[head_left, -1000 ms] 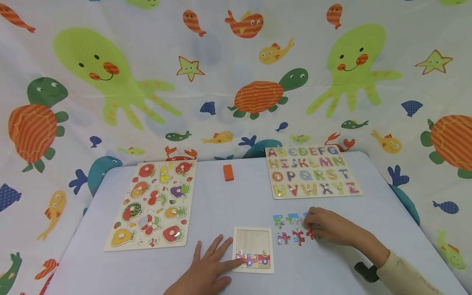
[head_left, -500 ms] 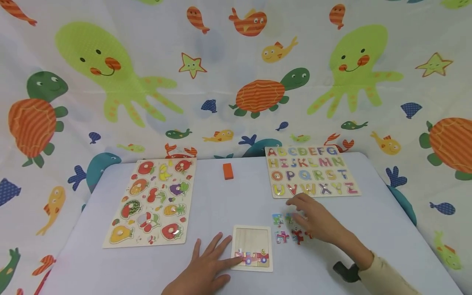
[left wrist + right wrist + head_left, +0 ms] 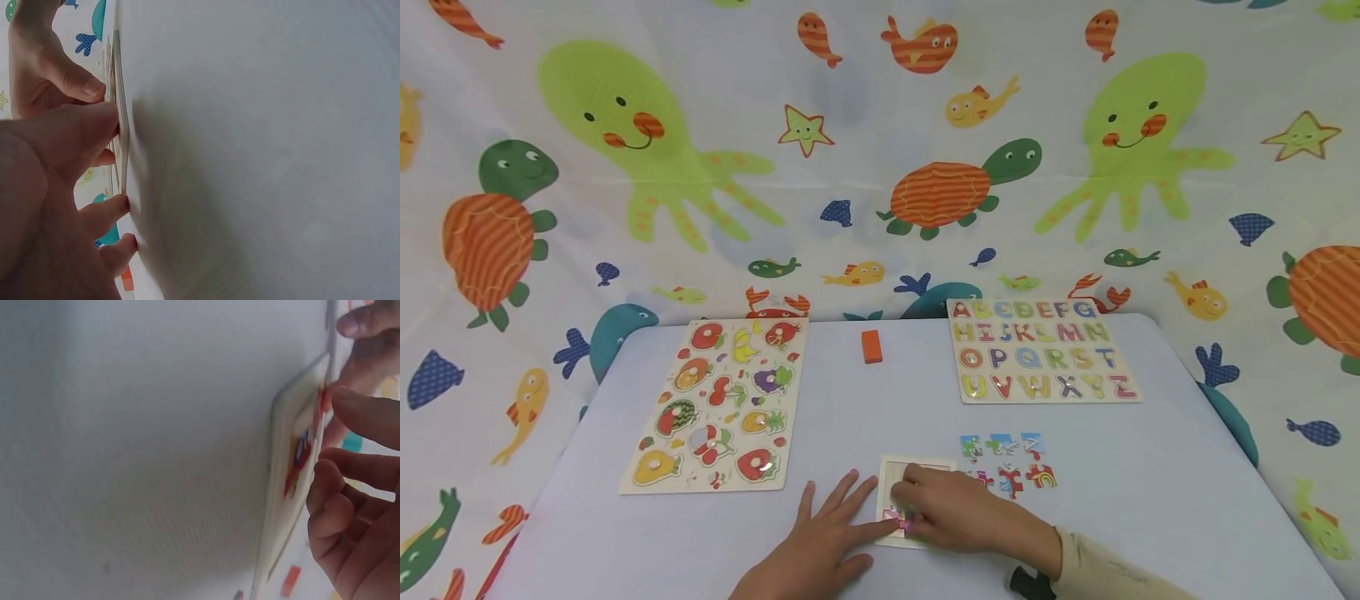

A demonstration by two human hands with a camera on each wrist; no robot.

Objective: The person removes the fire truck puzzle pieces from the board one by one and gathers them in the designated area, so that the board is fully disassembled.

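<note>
In the head view a small square wooden puzzle tray (image 3: 917, 460) lies near the table's front, puzzle pieces (image 3: 891, 517) along its bottom row. My left hand (image 3: 817, 546) lies spread at its left, index fingertip on the leftmost piece. My right hand (image 3: 951, 508) is over the tray with bent fingers, covering much of it. In the right wrist view its thumb and index finger (image 3: 359, 465) stand apart at the tray (image 3: 281, 425); whether they grip a piece is unclear. Several loose jigsaw pieces (image 3: 1011, 482) lie in two rows to the right.
A fruit puzzle board (image 3: 730, 408) lies at the left and an alphabet board (image 3: 1041, 350) at the back right. Between them is an orange block (image 3: 872, 347). A dark object (image 3: 1032, 583) sits by the right sleeve. A sea-animal cloth (image 3: 850, 167) hangs behind the table.
My right hand has left the loose pieces, lifted and moved left onto the tray, uncovering both rows. The left hand has kept its place. The view has shifted slightly.
</note>
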